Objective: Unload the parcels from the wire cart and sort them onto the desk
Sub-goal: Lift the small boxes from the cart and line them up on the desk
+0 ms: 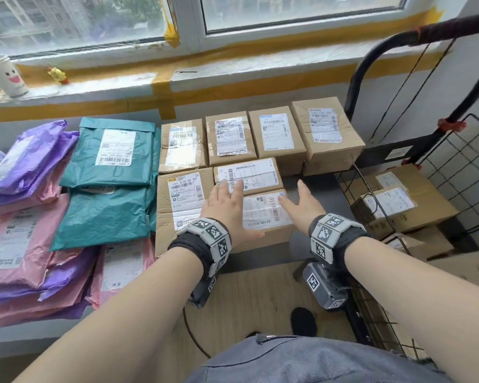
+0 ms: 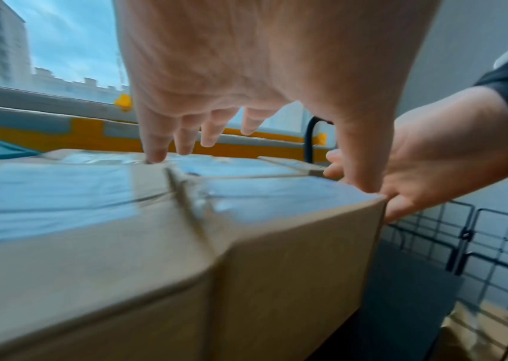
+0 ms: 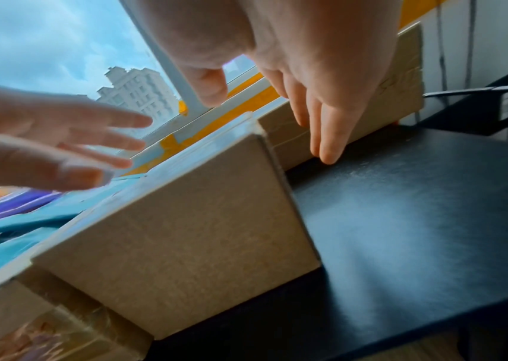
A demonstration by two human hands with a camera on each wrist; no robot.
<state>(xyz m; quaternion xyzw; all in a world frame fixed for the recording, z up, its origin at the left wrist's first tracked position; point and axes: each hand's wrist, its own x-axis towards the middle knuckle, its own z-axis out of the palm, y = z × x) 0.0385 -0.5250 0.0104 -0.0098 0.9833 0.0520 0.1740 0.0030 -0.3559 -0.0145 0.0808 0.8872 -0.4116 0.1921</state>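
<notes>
Small brown cardboard parcel point(image 1: 266, 214) sat on dark table point(image 1: 313, 186), near right; left hand point(image 1: 227, 205) and right hand point(image 1: 302, 205) flanked it, grips wide, holding nothing.

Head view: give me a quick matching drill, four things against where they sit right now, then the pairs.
Things:
1. teal mailers
2. paper cup
3. left hand
4. wire cart

Places:
A. on the windowsill
B. right of the desk, boxes still inside
C. between the pink and purple bags and the boxes
D. over the front boxes, fingers spread

Pairs: 1-C, 2-A, 3-D, 4-B
</notes>
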